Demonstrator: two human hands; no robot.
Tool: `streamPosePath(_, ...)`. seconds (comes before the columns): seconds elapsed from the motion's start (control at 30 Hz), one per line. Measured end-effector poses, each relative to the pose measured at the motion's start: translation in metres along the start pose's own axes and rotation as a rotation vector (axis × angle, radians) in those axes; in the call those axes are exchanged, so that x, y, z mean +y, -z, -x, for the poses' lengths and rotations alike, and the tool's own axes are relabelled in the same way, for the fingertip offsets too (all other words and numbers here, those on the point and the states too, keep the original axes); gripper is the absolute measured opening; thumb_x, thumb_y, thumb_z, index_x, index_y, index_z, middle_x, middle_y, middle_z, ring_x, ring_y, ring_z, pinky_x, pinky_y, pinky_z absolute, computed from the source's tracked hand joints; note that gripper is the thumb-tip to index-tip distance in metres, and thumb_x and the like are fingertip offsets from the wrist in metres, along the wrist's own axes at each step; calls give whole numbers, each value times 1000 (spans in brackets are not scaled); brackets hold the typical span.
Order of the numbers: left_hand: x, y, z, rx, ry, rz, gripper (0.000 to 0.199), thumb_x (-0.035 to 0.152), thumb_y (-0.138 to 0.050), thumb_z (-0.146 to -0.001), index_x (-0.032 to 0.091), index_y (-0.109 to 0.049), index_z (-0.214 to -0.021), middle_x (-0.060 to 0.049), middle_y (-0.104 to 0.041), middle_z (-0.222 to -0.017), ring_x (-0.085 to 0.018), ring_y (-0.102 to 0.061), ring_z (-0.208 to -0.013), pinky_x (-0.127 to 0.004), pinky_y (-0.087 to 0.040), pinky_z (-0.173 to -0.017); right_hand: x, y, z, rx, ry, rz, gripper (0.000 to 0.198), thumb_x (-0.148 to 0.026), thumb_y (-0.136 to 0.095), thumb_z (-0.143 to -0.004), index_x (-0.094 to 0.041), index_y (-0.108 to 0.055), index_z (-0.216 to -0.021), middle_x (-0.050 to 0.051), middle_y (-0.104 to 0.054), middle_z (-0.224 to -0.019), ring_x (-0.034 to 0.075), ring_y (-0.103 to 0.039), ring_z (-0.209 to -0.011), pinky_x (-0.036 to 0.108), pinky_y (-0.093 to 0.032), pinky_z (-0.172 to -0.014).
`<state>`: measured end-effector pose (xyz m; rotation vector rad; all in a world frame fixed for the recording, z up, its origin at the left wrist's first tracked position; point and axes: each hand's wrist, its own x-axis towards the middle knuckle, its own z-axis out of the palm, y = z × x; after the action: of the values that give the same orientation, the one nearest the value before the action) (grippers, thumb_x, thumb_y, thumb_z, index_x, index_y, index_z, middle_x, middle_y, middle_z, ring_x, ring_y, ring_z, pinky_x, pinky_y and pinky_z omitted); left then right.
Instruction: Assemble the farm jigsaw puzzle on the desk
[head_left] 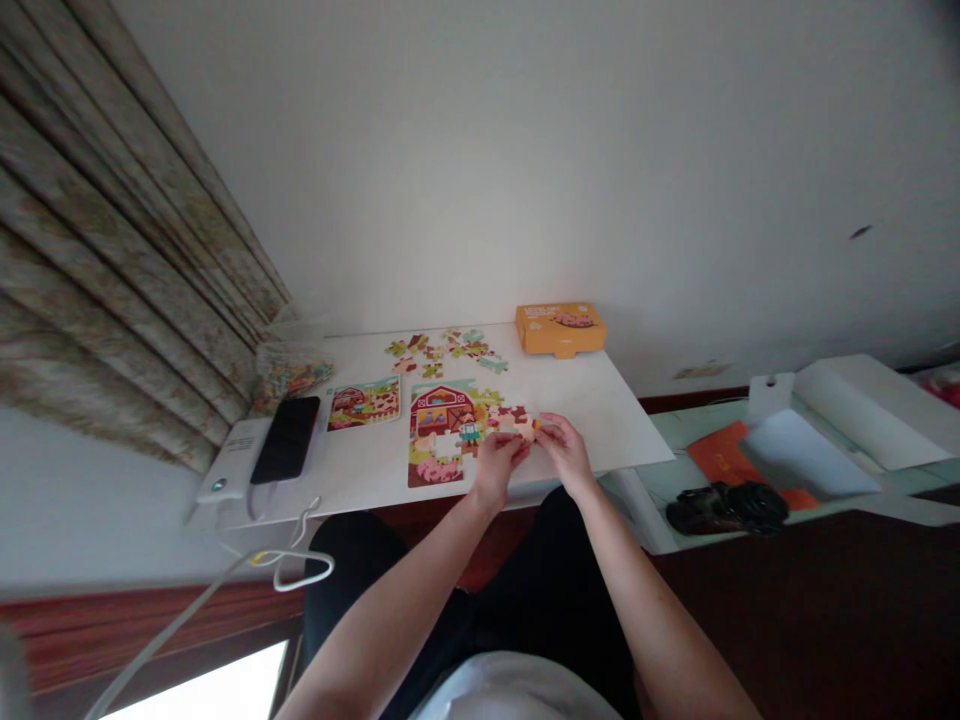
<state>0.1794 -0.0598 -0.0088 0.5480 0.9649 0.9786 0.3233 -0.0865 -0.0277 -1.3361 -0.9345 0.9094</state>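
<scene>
On the white table lies a partly joined jigsaw puzzle point(442, 418) with a red barn, a figure in blue and a pink pig. My left hand point(501, 462) is at the puzzle's lower right, fingers closed in a pinch on a puzzle piece. Just right of it, my right hand point(564, 447) pinches the right side of the same small pinkish puzzle piece point(528, 430). The fingers cover part of it, so whether it is joined to its neighbours is hidden. Loose puzzle pieces point(433, 353) are scattered behind the puzzle.
A picture card point(364, 403) lies left of the puzzle, beside a black phone point(286, 440) on a white box. An orange box point(561, 329) stands at the back right. A clear plastic bag point(292, 365) sits by the curtain. A white cable point(300, 555) hangs off the front left edge.
</scene>
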Motion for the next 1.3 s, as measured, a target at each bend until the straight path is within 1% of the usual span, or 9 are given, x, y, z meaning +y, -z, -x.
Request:
streamPosePath(0.2, -10, -3, 12, 38, 41, 140, 19, 4, -77, -80, 15, -61, -79, -5, -73, -83, -14, -74, -83, -38, -60, -98, -3, -1, 1, -20, -15, -3, 48, -54, -79, -75, -23, -67, -109, 5, -76, -88, 25, -72, -87, 40, -58, -87)
streamPosePath(0.37, -14, -5, 14, 37, 15, 143, 21, 10, -80, -81, 17, -60, -80, -4, -74, -86, -15, -75, -86, -36, -60, -97, -4, 0, 4, -59, -11, 80, 51, -55, -77, -77, -23, -67, -115, 3, -73, -81, 24, -70, -79, 37, -57, -78)
streamPosePath(0.47, -9, 0, 13, 34, -42, -131, 14, 18, -76, -86, 18, -62, -85, -3, -73, -82, -14, -73, -74, -33, -62, -84, -1, 2, 7, -79, 11, 134, 59, -54, -73, -82, -24, -61, -132, 0, -71, -75, 22, -68, -71, 35, -56, -71)
streamPosePath(0.57, 8, 13, 12, 13, -210, -661, 8, 24, -69, -91, 18, -67, -96, -4, -73, -82, -16, -70, -67, -34, -61, -75, 3, 6, 8, -106, 44, 238, 45, -53, -68, -86, -24, -68, -121, 3, -73, -78, 23, -69, -74, 36, -56, -74)
streamPosePath(0.7, 35, 35, 8, -78, -694, -1358, 17, 23, -60, -96, 20, -70, -109, -11, -74, -112, -27, -69, -108, -44, -52, -101, 7, 8, 2, -155, 79, 398, 31, -45, -64, -89, -25, -71, -111, 4, -77, -87, 23, -72, -78, 37, -56, -78)
streamPosePath(0.8, 44, 48, 3, -201, -876, -1654, 29, 29, -57, -100, 20, -65, -126, -13, -66, -135, -30, -57, -131, -51, -38, -117, 5, 6, -3, -182, 116, 569, 30, -39, -66, -88, -26, -71, -115, 4, -78, -89, 22, -71, -75, 36, -56, -76)
streamPosePath(0.9, 43, 56, -1, -253, -907, -1769, 39, 35, -52, -102, 19, -58, -138, -14, -59, -147, -29, -50, -140, -54, -27, -124, 2, 2, -3, -183, 178, 698, 28, -34, -66, -89, -26, -72, -115, 7, -78, -98, 23, -71, -79, 37, -56, -80)
streamPosePath(1.07, 38, 58, -2, -259, -881, -1793, 43, 35, -48, -103, 19, -56, -142, -14, -57, -148, -29, -49, -141, -54, -25, -126, 1, 1, 0, -197, 214, 716, 27, -32, -65, -91, -27, -73, -116, 7, -78, -106, 23, -71, -83, 37, -56, -83)
streamPosePath(1.3, 37, 55, -1, -243, -880, -1836, 40, 31, -46, -103, 19, -60, -138, -15, -58, -148, -30, -50, -140, -55, -27, -124, 2, 42, -31, -123, 173, 660, 31, -30, -66, -87, -26, -73, -117, 5, -78, -98, 21, -69, -78, 36, -55, -79)
